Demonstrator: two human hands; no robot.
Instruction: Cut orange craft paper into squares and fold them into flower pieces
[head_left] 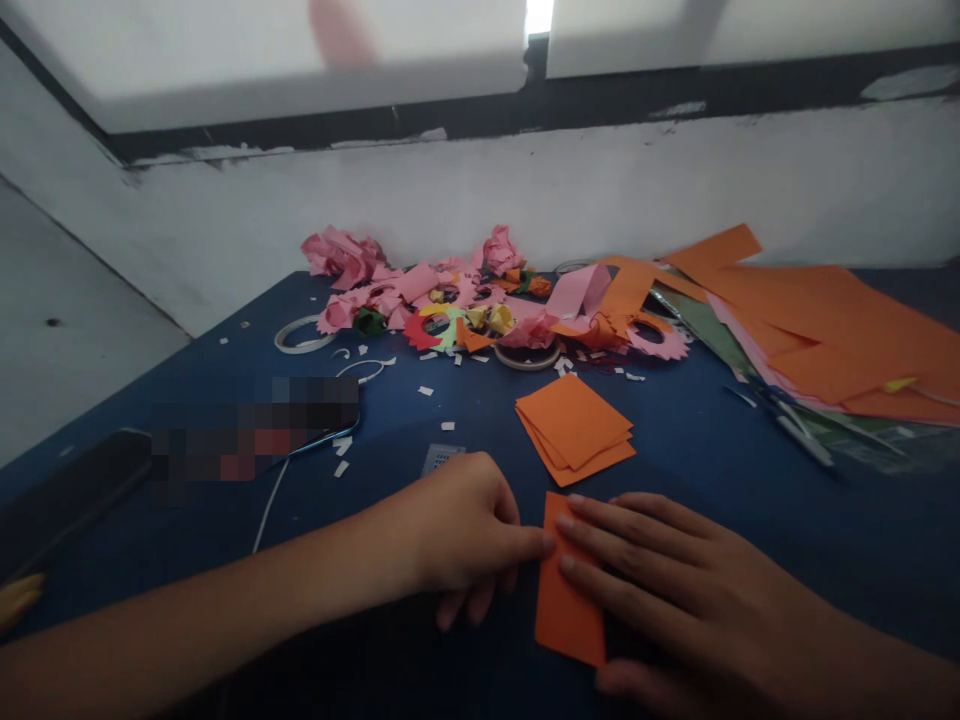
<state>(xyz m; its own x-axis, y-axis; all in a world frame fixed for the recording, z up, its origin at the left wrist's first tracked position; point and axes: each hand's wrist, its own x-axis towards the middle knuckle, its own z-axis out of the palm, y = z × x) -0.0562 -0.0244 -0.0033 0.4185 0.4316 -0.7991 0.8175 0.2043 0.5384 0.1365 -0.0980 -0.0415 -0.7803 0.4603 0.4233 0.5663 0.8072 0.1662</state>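
Observation:
A folded orange paper strip point(566, 605) lies on the blue table in front of me. My right hand point(697, 580) rests flat on its right part, fingers stretched out and slightly spread. From the other side my left hand point(472, 535) reaches in with its fingers curled, its thumb tip touching the strip's left edge. Whether a curled finger sits under the paper is hidden. Just beyond the strip sits a small stack of orange paper squares point(574, 425).
Crumpled pink paper point(345, 255), cut paper rings point(439, 328) and tape rolls point(300, 335) lie along the wall. At right are large orange sheets point(810, 310) and scissors point(795, 425). A phone point(330, 435) with a white cable point(270, 505) lies left, among white scraps.

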